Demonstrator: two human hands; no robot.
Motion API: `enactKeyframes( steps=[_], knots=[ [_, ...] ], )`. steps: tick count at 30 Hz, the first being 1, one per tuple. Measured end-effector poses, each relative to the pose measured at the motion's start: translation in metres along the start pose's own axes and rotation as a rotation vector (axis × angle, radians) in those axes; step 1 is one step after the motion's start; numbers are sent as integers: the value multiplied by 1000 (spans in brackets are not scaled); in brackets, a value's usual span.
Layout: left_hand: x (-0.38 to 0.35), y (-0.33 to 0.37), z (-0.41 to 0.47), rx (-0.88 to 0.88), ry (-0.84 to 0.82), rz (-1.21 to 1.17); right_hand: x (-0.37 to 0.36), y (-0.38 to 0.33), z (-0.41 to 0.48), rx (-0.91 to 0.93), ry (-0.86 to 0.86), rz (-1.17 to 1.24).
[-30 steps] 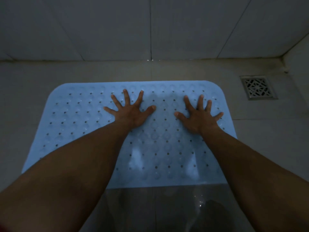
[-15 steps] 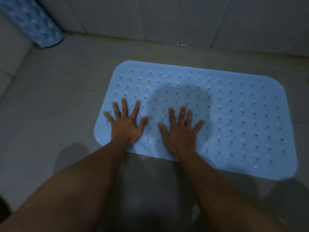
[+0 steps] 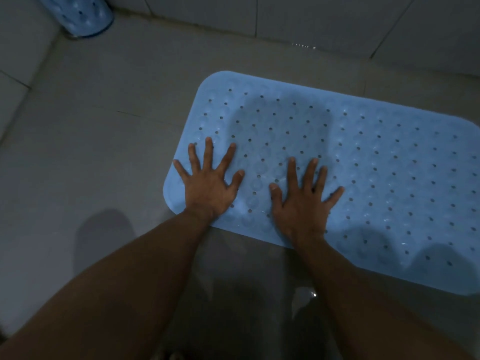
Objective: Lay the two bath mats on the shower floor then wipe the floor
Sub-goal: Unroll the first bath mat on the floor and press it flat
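1 light-blue bath mat (image 3: 363,178) lies flat on the shower floor (image 3: 104,152), long axis running L to R, slightly slanted. Its far long edge sits near the tiled wall (image 3: 311,19) w/ a strip of bare floor between; its R end runs out of the frame, so that edge can't be seen. The L short edge has rounded corners and faces a wide stretch of bare floor reaching to the L wall. The near long edge lies just ahead of the person's forearms; towards the R it looks a bit wavy, though the light is too dim to be sure.

2 hands, both on the mat's L end. Left hand (image 3: 207,185) is flat, palm down, fingers spread wide, right by the near-L corner, little finger almost at the short edge. Right hand (image 3: 302,201) is also flat, palm down, fingers splayed, wrist over the near long edge. Neither hand grips anything; both press on the mat surface.

Rolled mat (image 3: 80,14), also blue w/ holes, stands in the far-L corner where the 2 walls meet, well apart from the flat one, top cut off by the frame.

Count: 2 mats (1 flat, 1 rolled), 2 hands. Flat mat has many small round holes in rows.
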State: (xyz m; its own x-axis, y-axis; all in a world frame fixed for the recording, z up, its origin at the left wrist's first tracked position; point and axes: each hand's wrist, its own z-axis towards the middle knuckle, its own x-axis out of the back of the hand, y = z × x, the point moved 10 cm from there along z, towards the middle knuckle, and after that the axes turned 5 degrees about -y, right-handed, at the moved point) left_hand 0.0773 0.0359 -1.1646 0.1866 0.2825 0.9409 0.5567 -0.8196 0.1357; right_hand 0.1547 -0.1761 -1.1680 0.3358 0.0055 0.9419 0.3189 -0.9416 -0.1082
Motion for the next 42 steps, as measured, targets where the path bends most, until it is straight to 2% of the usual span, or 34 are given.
enactKeyframes(
  steps=[7, 9, 14, 17, 20, 23, 27, 30, 32, 38, 42],
  knots=[
    [-11, -11, 1, 31, -112, -5, -16, -6, -4, -19, -84, 11],
    [3, 47, -15, -91, -60, 13, 12, 44, -22, -72, 11, 40],
    [5, 19, 6, 3, -162, 15, 11, 23, 0, 30, -124, 137],
    [12, 14, -5, -2, -55, 47, 21, 20, -4, 159, -91, 240],
    [8, 78, -20, -170, 59, 55, 45, 66, -14, 221, 32, 309],
    [-9, 154, -31, -279, 80, 60, 56, 136, -16, 131, 122, 211],
    [-30, 239, -42, -364, 40, 43, 51, 224, -18, -8, 27, 7],
    [-44, 277, -49, -339, -21, 9, 37, 274, -18, -114, -91, 12],
    [-51, 287, -53, -302, -43, 4, 29, 286, -19, -115, -122, 51],
    [-59, 289, -51, -233, -80, 140, 26, 287, -21, -114, -29, 77],
    [-56, 290, -51, -240, -62, 104, 26, 287, -22, -108, 8, 74]
  ],
)
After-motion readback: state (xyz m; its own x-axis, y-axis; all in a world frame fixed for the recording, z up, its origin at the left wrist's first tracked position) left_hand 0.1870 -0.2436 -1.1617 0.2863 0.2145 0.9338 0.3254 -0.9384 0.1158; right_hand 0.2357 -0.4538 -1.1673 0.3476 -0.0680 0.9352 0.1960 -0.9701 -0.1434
